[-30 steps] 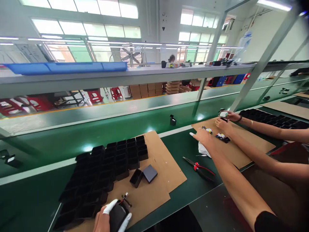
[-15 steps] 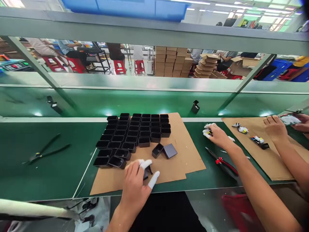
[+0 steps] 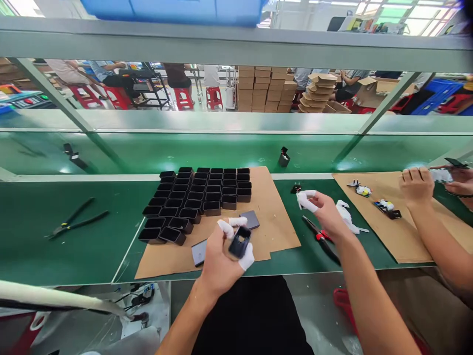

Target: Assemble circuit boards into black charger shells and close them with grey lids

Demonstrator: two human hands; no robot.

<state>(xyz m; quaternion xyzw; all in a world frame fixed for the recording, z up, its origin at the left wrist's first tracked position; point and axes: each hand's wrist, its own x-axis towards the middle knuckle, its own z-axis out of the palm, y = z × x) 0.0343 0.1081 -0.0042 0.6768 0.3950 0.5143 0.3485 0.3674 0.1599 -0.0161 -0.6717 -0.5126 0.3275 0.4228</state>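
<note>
In my left hand [image 3: 223, 251], whose fingertips wear white covers, is a small black box [image 3: 240, 242], its open end facing up towards me. Beside that hand a flat grey piece [image 3: 198, 253] lies on the brown cardboard [image 3: 284, 229], and another grey square piece [image 3: 252, 220] lies just behind it. My right hand [image 3: 320, 207] is over the green table with its covered thumb and finger pinched together; what they hold is too small to make out. Just past those fingertips is a small black part [image 3: 296, 188]. Red-and-black pliers [image 3: 322, 239] lie below the right hand.
Rows of open black boxes [image 3: 195, 195] fill the cardboard's left side. Another pair of pliers [image 3: 72, 222] lies far left. White crumpled material [image 3: 347, 217] sits right of my right wrist. A co-worker's hand [image 3: 417, 185] works over a second cardboard [image 3: 406, 241] with small assemblies.
My left hand has risen from the cardboard and now holds an open black box. My right hand has drawn back slightly, uncovering a black part. The view has shifted a little.
</note>
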